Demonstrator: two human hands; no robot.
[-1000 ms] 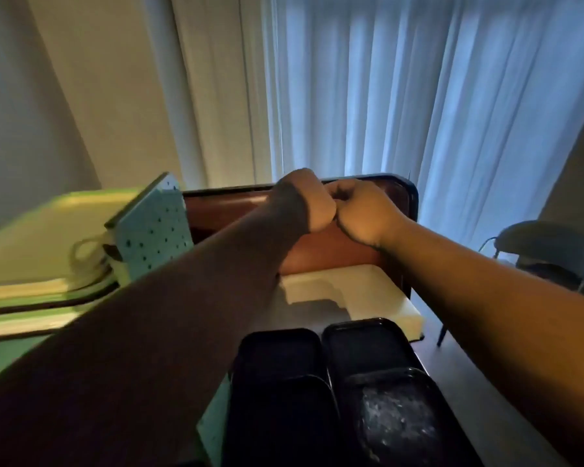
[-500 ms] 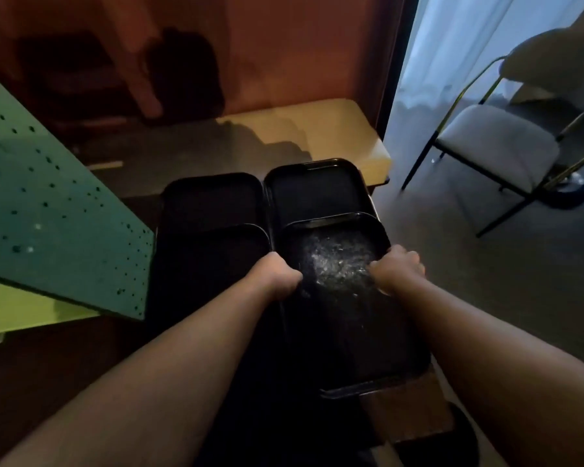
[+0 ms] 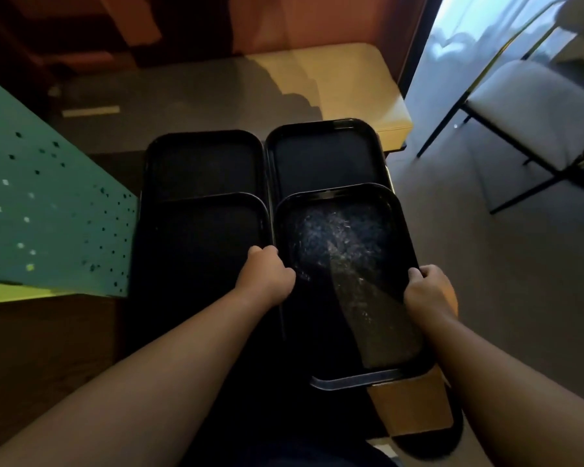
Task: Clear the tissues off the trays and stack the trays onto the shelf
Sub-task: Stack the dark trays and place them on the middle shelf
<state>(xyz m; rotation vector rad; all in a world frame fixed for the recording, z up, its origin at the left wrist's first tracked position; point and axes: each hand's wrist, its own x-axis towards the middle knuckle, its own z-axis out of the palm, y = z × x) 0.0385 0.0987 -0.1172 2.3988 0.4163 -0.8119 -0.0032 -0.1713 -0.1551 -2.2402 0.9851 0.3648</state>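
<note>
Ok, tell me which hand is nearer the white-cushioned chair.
Right. The right hand grips the right edge of the scuffed black tray, on the side facing the chair. The left hand holds the tray's left edge, farther from the chair.

The room is dim. A reddish-brown upright panel stands at the far side, with a pale cream tabletop in front of it, half in shadow. A teal perforated metal board slants in at the left. At the right, a white-cushioned chair with thin dark metal legs stands on grey carpeted floor, near bright sheer white curtains that let in daylight.
</note>
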